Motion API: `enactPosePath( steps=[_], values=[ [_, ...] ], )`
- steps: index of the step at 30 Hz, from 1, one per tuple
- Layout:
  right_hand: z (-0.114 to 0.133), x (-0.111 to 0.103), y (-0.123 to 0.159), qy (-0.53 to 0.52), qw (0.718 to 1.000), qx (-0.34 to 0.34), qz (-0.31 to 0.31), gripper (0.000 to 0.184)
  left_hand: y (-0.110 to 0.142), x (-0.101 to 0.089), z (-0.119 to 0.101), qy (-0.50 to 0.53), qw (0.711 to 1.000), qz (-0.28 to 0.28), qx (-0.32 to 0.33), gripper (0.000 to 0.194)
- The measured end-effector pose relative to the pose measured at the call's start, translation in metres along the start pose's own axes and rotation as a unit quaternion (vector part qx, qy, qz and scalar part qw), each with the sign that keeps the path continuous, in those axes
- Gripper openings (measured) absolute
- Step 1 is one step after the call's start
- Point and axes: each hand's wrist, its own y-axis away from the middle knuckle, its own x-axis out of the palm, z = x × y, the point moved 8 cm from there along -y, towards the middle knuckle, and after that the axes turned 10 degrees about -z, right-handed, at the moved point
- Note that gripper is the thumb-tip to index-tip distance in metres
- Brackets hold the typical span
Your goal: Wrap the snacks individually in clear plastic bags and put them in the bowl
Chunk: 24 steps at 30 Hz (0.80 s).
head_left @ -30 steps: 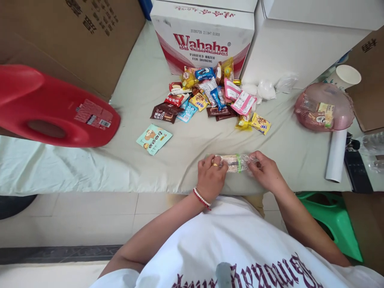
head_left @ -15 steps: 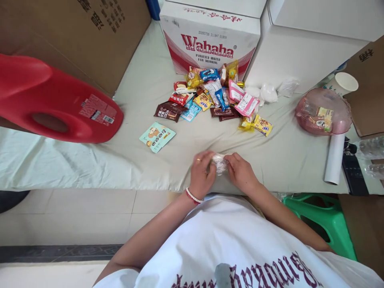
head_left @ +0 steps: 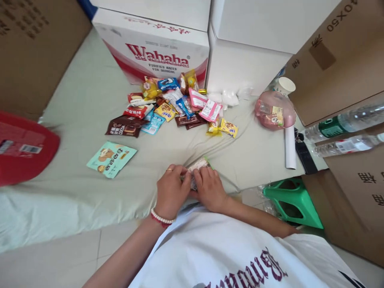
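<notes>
Close to the table's front edge, both hands are on a crinkled, clear plastic packet with a green strip at its far corner. My left hand pinches its left side with curled fingers. Across its near right part lie the bent fingers of my right hand, hiding much of it; what is inside the packet I cannot make out. A mint-green snack pouch lies flat to the left of the hands. Beyond them is a heap of wrapped snacks, among them a brown cocoa packet and a yellow cookie packet.
A Wahaha carton and white boxes stand behind the heap. At left is a red jug. A pink bag, paper cup, white roll and plastic bottles are at right, above a green stool.
The view has turned right, showing more of the bottles and less of the red jug. My right hand now lies further over the packet, and a green strip shows on it.
</notes>
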Motion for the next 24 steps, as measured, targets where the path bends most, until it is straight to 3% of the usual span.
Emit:
enactPosePath(
  steps=[5,9,13,16,18,19,22,24],
  values=[
    [-0.005,0.000,0.000,0.015,1.000,0.010,-0.008,0.046,0.005,0.003,-0.010,0.013,1.000,0.006,0.004,0.024],
    [-0.004,-0.005,-0.002,0.002,0.999,-0.032,-0.001,0.047,0.001,-0.006,-0.005,0.098,0.995,-0.028,0.009,0.023],
    [-0.019,-0.025,-0.003,-0.049,0.998,-0.035,-0.021,0.038,0.004,-0.024,0.018,0.155,0.985,-0.069,-0.022,0.022],
    [-0.051,-0.045,-0.009,-0.190,0.979,0.038,-0.068,0.033,0.013,-0.036,0.043,0.110,0.988,-0.101,-0.050,0.023],
    [-0.087,-0.052,-0.014,-0.323,0.932,0.134,-0.091,0.030,0.022,-0.041,0.061,0.066,0.989,-0.119,-0.057,0.024],
    [-0.108,-0.054,-0.016,-0.390,0.895,0.192,-0.097,0.026,0.027,-0.042,0.069,0.042,0.990,-0.127,-0.052,0.024],
    [-0.187,-0.066,-0.020,-0.557,0.743,0.342,-0.144,0.011,0.042,-0.040,0.084,-0.015,0.988,-0.153,0.004,0.020],
    [-0.256,-0.092,-0.026,-0.603,0.652,0.391,-0.241,0.013,0.052,-0.037,0.084,-0.024,0.981,-0.176,0.076,0.013]
  ],
)
